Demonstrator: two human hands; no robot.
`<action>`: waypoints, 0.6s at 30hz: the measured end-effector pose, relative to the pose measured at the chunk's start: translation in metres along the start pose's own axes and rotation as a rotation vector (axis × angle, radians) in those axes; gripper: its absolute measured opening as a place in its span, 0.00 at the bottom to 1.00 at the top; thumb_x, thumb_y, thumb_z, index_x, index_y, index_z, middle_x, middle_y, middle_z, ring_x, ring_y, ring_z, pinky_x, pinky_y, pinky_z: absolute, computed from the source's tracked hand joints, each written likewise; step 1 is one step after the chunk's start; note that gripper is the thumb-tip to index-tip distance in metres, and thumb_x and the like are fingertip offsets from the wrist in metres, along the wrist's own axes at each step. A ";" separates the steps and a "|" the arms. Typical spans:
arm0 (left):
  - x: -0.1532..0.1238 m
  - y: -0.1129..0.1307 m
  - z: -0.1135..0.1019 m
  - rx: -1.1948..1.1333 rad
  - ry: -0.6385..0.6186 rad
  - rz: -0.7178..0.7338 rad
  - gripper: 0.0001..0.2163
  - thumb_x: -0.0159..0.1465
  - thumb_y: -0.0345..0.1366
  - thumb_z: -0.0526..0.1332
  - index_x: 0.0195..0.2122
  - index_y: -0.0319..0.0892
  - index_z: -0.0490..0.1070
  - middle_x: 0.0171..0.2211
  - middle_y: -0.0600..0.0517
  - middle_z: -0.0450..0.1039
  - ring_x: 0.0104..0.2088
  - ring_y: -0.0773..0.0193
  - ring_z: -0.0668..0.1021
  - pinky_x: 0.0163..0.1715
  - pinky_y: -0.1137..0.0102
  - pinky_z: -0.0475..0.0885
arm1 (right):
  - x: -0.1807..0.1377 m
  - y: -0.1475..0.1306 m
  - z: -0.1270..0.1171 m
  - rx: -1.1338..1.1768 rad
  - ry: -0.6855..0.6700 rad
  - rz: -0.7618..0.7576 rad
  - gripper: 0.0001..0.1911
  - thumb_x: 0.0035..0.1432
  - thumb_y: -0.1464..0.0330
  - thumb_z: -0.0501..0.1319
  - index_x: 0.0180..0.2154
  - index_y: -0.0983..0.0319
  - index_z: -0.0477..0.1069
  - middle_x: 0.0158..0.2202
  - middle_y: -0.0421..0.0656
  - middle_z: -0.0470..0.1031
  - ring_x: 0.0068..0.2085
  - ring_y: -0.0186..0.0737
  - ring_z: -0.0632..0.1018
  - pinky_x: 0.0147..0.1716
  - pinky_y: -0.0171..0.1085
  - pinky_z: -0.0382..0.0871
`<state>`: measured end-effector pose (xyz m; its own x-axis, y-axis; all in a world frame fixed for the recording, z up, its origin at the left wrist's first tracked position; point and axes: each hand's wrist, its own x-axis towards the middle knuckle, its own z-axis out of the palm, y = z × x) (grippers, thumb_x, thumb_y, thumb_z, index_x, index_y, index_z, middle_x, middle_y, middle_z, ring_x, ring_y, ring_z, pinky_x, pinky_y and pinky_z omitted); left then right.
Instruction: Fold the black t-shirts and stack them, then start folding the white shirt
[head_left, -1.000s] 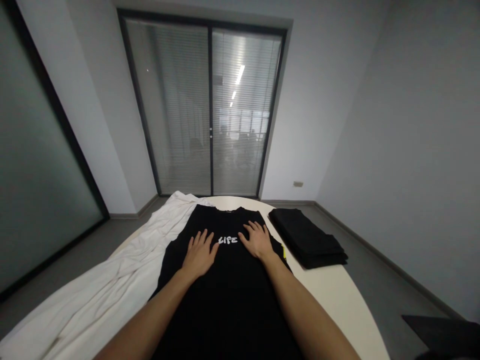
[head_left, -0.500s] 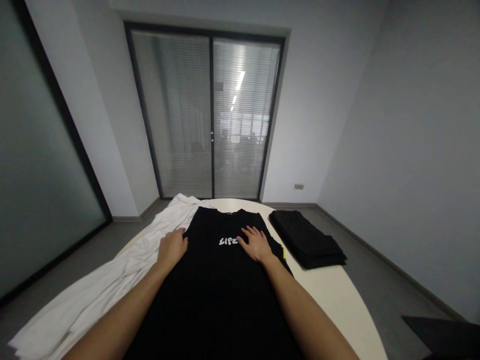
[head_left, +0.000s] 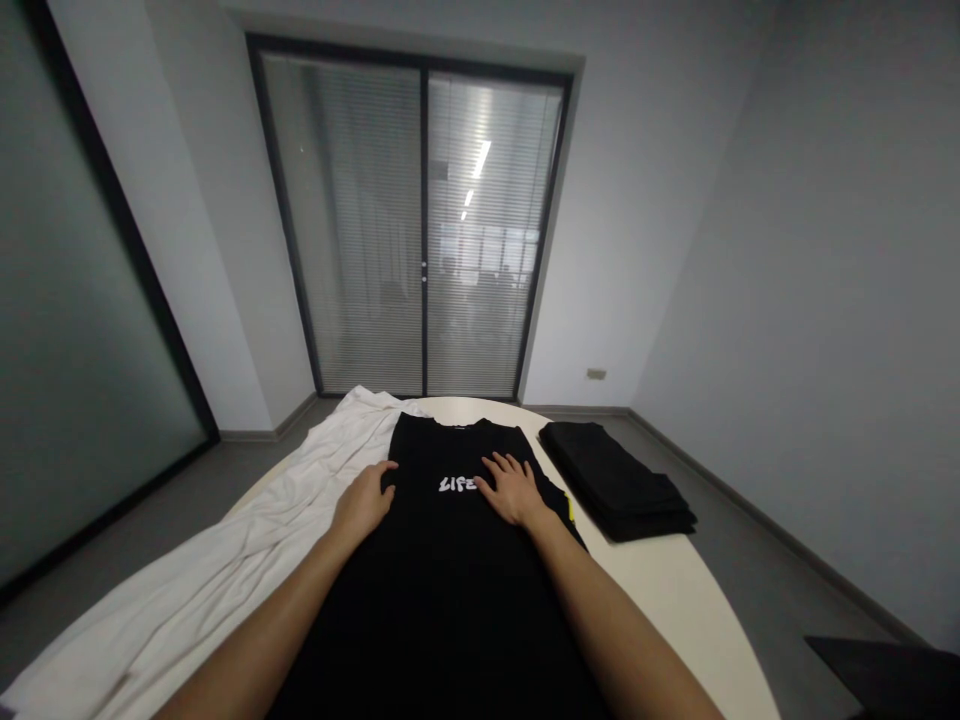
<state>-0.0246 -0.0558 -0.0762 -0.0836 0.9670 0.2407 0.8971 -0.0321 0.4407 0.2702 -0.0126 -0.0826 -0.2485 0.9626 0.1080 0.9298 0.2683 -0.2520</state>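
Black shirt [head_left: 450, 575] beside white cloth [head_left: 225, 560]

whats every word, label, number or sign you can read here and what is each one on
No text reads with certainty.
White print on the chest of the black top: stylised characters, too small to quote surely, with the thumb of the right hand at one end.
Pale mark at the collar: too small to tell whether it bears words.
Wall plate: no lettering can be made out.
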 end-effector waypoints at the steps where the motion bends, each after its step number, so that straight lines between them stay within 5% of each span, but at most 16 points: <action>1: -0.003 0.001 0.000 -0.001 0.001 0.009 0.19 0.65 0.30 0.60 0.57 0.44 0.68 0.56 0.46 0.73 0.55 0.56 0.76 0.55 0.65 0.68 | 0.002 -0.001 0.000 -0.016 -0.009 -0.002 0.34 0.67 0.47 0.46 0.67 0.56 0.59 0.70 0.47 0.54 0.70 0.55 0.53 0.66 0.59 0.38; 5: -0.011 0.007 -0.005 0.022 -0.006 0.023 0.19 0.65 0.29 0.58 0.58 0.43 0.67 0.54 0.45 0.76 0.53 0.54 0.78 0.53 0.64 0.70 | 0.011 -0.014 -0.006 -0.082 0.028 -0.034 0.32 0.66 0.51 0.51 0.63 0.62 0.65 0.65 0.54 0.63 0.66 0.58 0.60 0.65 0.60 0.41; 9: -0.006 0.021 -0.017 0.028 -0.012 0.048 0.17 0.65 0.26 0.58 0.54 0.42 0.70 0.51 0.45 0.78 0.51 0.54 0.79 0.53 0.64 0.69 | 0.024 -0.039 -0.011 0.028 0.036 -0.070 0.27 0.66 0.53 0.52 0.56 0.63 0.71 0.57 0.54 0.72 0.59 0.56 0.70 0.59 0.54 0.59; 18: -0.007 0.067 -0.004 -0.013 -0.109 0.164 0.12 0.63 0.27 0.62 0.47 0.44 0.72 0.45 0.49 0.79 0.48 0.55 0.80 0.48 0.66 0.69 | 0.047 -0.078 0.005 0.527 -0.031 -0.078 0.27 0.69 0.51 0.48 0.64 0.51 0.61 0.52 0.41 0.77 0.52 0.44 0.77 0.54 0.43 0.67</action>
<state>0.0343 -0.0655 -0.0453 0.1113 0.9702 0.2150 0.8893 -0.1939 0.4142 0.1847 0.0116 -0.0624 -0.3269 0.9374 0.1198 0.6478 0.3145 -0.6939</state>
